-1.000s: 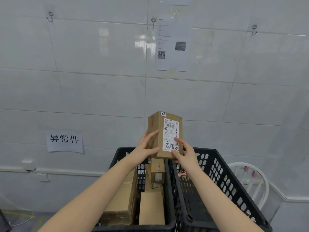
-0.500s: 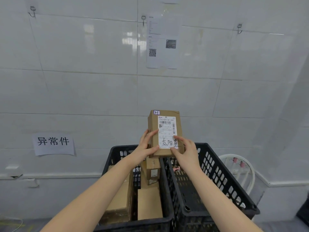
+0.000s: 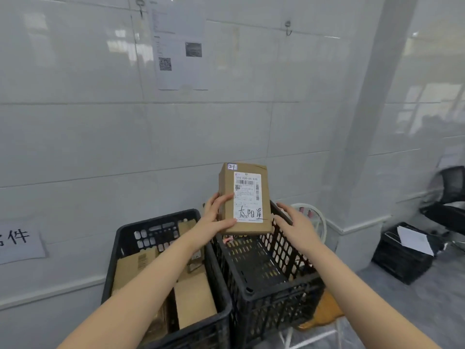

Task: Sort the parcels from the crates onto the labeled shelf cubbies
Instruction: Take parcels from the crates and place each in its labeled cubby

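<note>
Aloft, upright parcel (image 3: 245,197), in left hand (image 3: 214,220)

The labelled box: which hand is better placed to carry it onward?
Probably the left hand: it grips the box by its side, while the right hand is open beside it, not holding.

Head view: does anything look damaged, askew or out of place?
Nothing stands out. The parcel looks intact and upright in the left hand, with the right hand open beside it; boxes lie inside the left crate.
</note>
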`<state>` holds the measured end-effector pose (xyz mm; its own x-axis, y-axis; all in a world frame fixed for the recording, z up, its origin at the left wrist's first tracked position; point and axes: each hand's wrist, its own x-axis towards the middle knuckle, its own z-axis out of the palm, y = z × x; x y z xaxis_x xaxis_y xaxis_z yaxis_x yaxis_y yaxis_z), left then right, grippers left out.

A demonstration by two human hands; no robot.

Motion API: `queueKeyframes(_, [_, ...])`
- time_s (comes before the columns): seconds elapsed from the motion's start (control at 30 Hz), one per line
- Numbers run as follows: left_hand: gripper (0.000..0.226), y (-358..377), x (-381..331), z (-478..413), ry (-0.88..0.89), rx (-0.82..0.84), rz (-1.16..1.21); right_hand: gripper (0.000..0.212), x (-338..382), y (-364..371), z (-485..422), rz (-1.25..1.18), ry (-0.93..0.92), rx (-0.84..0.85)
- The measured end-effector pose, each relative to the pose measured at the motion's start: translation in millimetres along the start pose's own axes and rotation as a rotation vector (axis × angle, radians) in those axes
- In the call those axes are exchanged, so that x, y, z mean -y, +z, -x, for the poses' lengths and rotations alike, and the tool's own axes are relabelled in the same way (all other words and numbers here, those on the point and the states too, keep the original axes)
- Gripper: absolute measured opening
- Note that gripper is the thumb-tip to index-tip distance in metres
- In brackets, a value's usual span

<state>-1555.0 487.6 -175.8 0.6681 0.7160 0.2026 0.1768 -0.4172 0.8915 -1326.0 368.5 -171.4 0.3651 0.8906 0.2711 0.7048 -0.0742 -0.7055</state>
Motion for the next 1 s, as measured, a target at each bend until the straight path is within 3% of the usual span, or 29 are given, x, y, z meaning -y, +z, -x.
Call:
queueKeyframes(0.1, [0.078,27,-7,-24,0.03,0.067,0.007,0.051,-29,-34,-1,0.165,0.068,-0.022])
queueKeyframes(0.4, [0.066,161,-50,-112,0.118,0.26,0.122,0.051,-116,-147,19,0.313,0.253,-0.11])
queueKeyframes(0.67, [0.067,323,-99,-214,0.219,0.454,0.21,0.055,-225,-280,31,0.439,0.476,-0.222])
queueKeyframes(1.0, [0.067,543,-155,-304,0.345,0.664,0.294,0.053,-358,-417,85,0.431,0.718,-0.373])
